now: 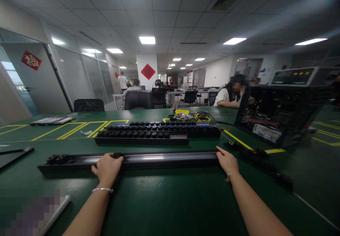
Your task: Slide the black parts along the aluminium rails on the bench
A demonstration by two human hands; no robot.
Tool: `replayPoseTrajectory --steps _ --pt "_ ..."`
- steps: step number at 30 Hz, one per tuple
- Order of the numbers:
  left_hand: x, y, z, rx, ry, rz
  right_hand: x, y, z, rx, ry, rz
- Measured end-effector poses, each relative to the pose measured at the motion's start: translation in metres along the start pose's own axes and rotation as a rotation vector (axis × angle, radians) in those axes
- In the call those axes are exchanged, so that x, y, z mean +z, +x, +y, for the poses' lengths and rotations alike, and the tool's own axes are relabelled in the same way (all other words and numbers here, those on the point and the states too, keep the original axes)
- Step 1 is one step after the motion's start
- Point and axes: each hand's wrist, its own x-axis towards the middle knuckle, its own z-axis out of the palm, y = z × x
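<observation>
A long black rail with a shiny metallic channel lies crosswise on the green table in front of me. My left hand is closed over its left-middle part, fingers on a small black block seated in the channel. At the rail's right end, my right hand grips the tip, with the index finger reaching past the far edge. Several more black blocks sit at the rail's left end. Behind it stand shorter racks lined with rows of similar round-topped black blocks.
An open computer case stands at the right. Loose black parts trail along the table beside my right hand. A metal dish and cables lie behind the racks. A person sits across the table. A blurred-out flat device lies front left.
</observation>
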Motion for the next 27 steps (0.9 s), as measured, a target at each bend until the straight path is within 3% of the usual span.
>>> replayPoseTrajectory --steps 27 --pt "0.0045 -0.0057 0.0043 0.017 -0.014 -0.017 -0.0006 0.0011 0.0011 -0.016 -0.034 0.01"
